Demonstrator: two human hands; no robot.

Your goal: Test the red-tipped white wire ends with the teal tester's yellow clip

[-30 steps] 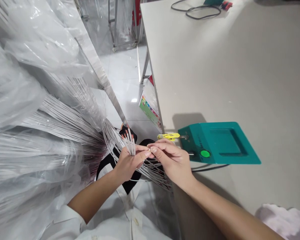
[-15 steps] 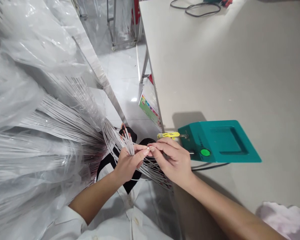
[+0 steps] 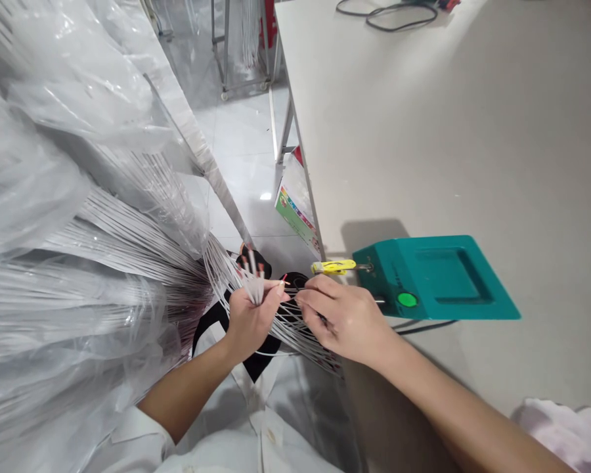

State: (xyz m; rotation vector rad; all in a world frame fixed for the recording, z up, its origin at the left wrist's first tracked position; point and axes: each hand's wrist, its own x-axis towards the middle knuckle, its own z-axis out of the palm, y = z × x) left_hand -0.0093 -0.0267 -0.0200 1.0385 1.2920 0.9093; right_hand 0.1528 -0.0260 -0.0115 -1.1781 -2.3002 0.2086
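Observation:
My left hand (image 3: pixel 251 315) is closed round a small bunch of thin white wires (image 3: pixel 253 279) with red tips that stick up above the fist. My right hand (image 3: pixel 342 318) is beside it, fingers curled and pinching among the white wires (image 3: pixel 295 332) that fan across my lap. A teal box (image 3: pixel 433 279) with a green button (image 3: pixel 406 299) stands on the table just right of my right hand. A yellow clip (image 3: pixel 333 267) juts from the box's left side.
A large mass of white wires under clear plastic sheeting (image 3: pixel 69 217) fills the left. The pale table (image 3: pixel 448 131) spreads to the right, with a black cable (image 3: pixel 389 14) at its far end. A colourful carton (image 3: pixel 295 213) sits under the table edge. Pink cloth (image 3: pixel 571 433) lies bottom right.
My right hand has dropped from the fingertip pinch at the left thumb down into the fanned wires. The left fist has tightened and one red-tipped wire now points sideways.

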